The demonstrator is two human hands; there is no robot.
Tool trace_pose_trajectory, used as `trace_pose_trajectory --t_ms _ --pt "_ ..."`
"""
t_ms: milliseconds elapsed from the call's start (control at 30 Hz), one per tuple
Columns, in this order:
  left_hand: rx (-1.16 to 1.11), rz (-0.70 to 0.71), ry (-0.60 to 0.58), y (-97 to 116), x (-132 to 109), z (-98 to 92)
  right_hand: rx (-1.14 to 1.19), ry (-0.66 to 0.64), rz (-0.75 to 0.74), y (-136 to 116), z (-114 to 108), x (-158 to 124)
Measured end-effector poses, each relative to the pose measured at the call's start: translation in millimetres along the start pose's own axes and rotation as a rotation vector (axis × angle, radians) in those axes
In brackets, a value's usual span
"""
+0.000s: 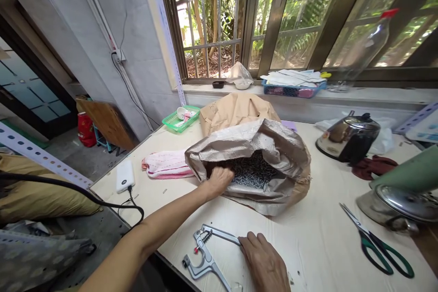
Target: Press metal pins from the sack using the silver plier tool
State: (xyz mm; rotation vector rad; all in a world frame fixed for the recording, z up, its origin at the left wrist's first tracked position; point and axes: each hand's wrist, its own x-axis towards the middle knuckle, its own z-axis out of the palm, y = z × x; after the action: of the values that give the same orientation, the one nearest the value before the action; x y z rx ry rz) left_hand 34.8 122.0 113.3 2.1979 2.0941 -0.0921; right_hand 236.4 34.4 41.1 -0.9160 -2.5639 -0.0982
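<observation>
**Left hand in the sack, right hand on the pliers**

Your left hand [221, 177] is in the mouth of the sack [273, 146], which lies slumped in the middle of the table [318, 237]. Its fingers curl down into the small dark metal pieces [253, 171]. I cannot tell whether they have closed on any, because the pile hides the tips.

Your right hand [265, 262] lies near the front edge, fingers flat and loose on one handle of the pliers [205, 251], not gripping it.

The risk I see is that the sack's mouth sags toward you, so a hasty pull could drag pieces across the table and over the edge. The pieces may also be sharp.

Scissors [376, 242] lie well apart to the right, with a kettle [349, 137] behind them. A pink cloth [166, 164] and a power bank [125, 175] with its cable [102, 196] lie left of the sack. Nothing lies between your hands.
</observation>
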Motion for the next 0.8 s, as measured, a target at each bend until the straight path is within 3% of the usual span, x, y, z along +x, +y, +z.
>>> trace_pose_trajectory --t_ms 300,500,633,733,800 --pt "-0.062 0.043 0.029 -1 5 0.1 0.015 -0.034 0.044 -4 -1 2" --pt "-0.182 -0.011 0.156 -7 -7 -16.4 -0.026 -0.083 0.045 -9 -15 8" --pt "-0.619 -0.062 0.287 -12 -54 -19.8 -0.013 -0.111 0.037 -13 -27 14" --pt "-0.957 -0.226 0.069 -19 -108 -10.0 0.042 -0.143 0.034 -13 -28 17" --pt "-1.062 -0.332 -0.070 -24 -142 1.5 0.065 -0.155 0.027 -12 -28 17"
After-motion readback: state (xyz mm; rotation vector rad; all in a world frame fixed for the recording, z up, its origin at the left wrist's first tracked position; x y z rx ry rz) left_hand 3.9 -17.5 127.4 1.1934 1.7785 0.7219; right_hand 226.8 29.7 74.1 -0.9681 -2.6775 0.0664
